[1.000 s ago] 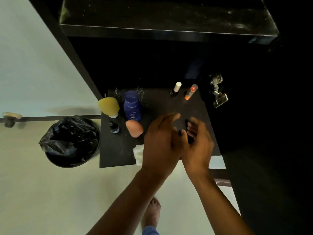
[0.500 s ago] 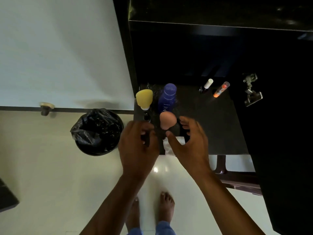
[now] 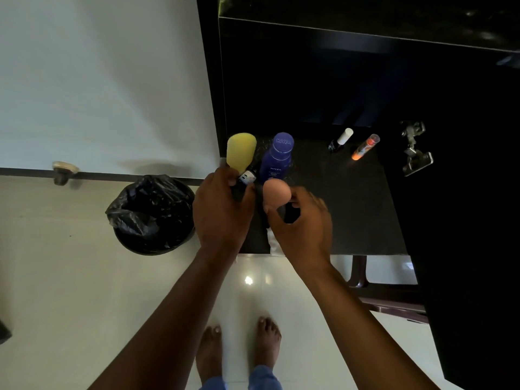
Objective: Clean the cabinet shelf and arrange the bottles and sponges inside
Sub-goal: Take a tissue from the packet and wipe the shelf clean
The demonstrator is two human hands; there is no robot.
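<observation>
pink sponge (image 3: pixel 277 194) sits in the right grip (image 3: pixel 302 220), pinched low between thumb and curled fingers, just above the front of the black shelf (image 3: pixel 351 209). directly left of it the left grip (image 3: pixel 222 212) is curled round a small dark bottle (image 3: pixel 244 181) whose white-labelled end pokes out past the fingers. beyond that grip stands a yellow sponge (image 3: pixel 241 149), touching or nearly touching the fingertips, and beside it, just beyond the pink sponge, a blue nivea bottle (image 3: pixel 277 156) stands upright. under the right grip's wrist a white cloth (image 3: pixel 274 243) lies at the shelf's front edge, mostly hidden. far right of both grips, toward the back of the shelf, stand a small white-capped bottle (image 3: pixel 340 140) and an orange tube (image 3: pixel 365 147), near each other. further right a metal hinge (image 3: pixel 415 149) is fixed to the dark cabinet side. left of the left grip, on the pale floor (image 3: pixel 70 277), is a bin lined with a black bag (image 3: pixel 153 215). bare feet (image 3: pixel 239 350) show below the forearms.
</observation>
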